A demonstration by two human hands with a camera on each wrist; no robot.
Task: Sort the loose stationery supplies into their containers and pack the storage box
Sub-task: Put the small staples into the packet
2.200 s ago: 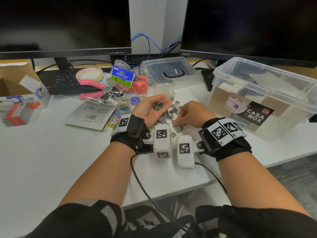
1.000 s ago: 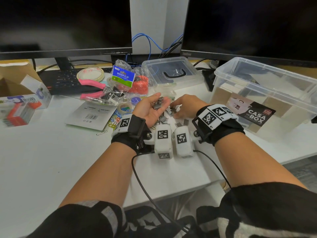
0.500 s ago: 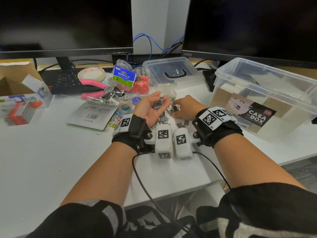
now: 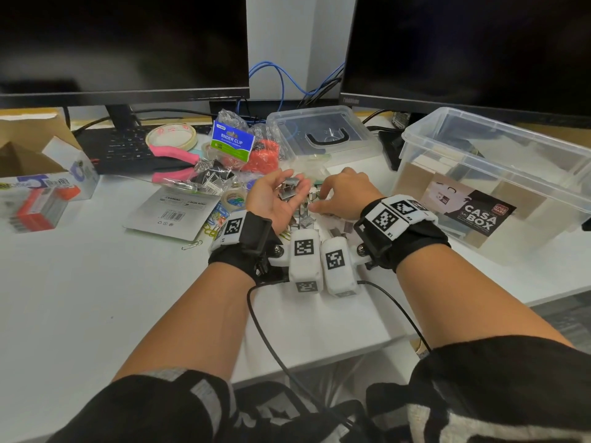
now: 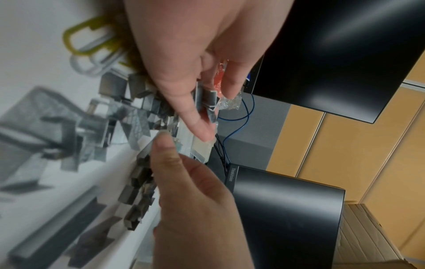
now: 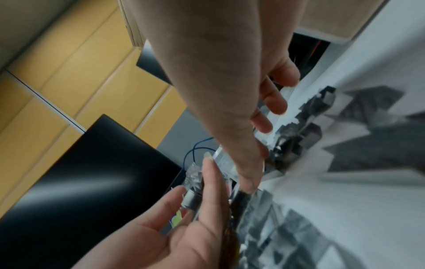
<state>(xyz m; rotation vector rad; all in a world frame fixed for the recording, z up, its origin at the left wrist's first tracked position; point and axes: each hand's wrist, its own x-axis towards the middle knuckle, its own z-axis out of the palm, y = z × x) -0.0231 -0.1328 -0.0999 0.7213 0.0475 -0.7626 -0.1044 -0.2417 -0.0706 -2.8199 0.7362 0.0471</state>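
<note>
My left hand (image 4: 295, 182) lies palm up above the desk, its fingers curled round a few silver staple strips (image 4: 287, 192); the left wrist view shows the strips (image 5: 207, 96) between its fingers. My right hand (image 4: 318, 199) hovers palm down right beside it, fingers spread and fairly straight, the tips touching the loose pile of staple strips (image 4: 305, 219) on the white desk; the pile (image 6: 299, 138) lies under its fingers. The clear storage box (image 4: 479, 145) labelled Casa Box stands open at the right.
A small clear case with a black handle (image 4: 323, 135) sits behind the hands. Left of it lie a binder clip bag (image 4: 232, 142), a red bag (image 4: 262, 159), a tape roll (image 4: 171, 135), pink-handled pliers (image 4: 172, 153) and coloured paper clips (image 4: 217, 219). Two monitors stand behind.
My right hand has moved from the near side of the pile forward and left, up to the left hand's fingertips. The left hand stays palm up with the strips.
</note>
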